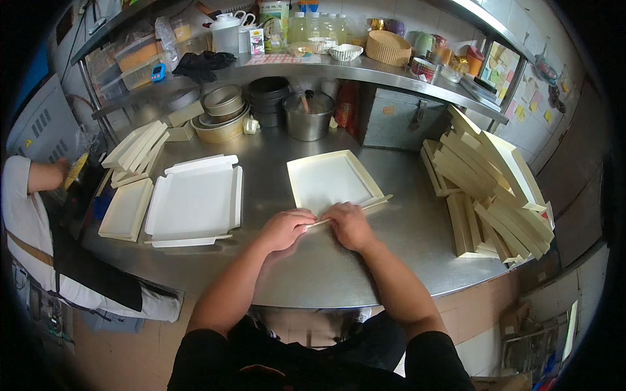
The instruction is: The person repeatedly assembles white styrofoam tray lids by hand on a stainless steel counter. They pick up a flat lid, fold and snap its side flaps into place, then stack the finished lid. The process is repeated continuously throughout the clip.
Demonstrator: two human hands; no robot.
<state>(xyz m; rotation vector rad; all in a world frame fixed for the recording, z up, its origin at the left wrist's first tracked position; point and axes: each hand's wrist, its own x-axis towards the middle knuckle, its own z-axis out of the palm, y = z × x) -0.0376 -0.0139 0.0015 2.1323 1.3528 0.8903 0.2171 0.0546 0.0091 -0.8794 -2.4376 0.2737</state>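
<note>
Cardboard box tray (334, 179), cream-white and square, lies flat near the middle of the steel table (274, 169), directly in front of the person. Three of its sides stand up as low walls, while the near flap (352, 210) is bent along the edge closest to the body. Both hands meet on that flap: the left hand (285, 229) and right hand (349, 225) are side by side, fingers curled and pressing down on the thin strip, probably to crease it against the hard surface, which gives a firm backing. Whether the fingertips pinch the flap or only press it I cannot tell. To the left lies an unfolded flat sheet (193, 202) with its flaps open, beside a finished tray (126, 208) and a leaning row of others (135, 151). On the right a tall pile of folded boxes (492, 189) leans, within easy reach. Metal pans (223, 116) and a pot (308, 116) sit at the back, under a shelf (365, 68).
</note>
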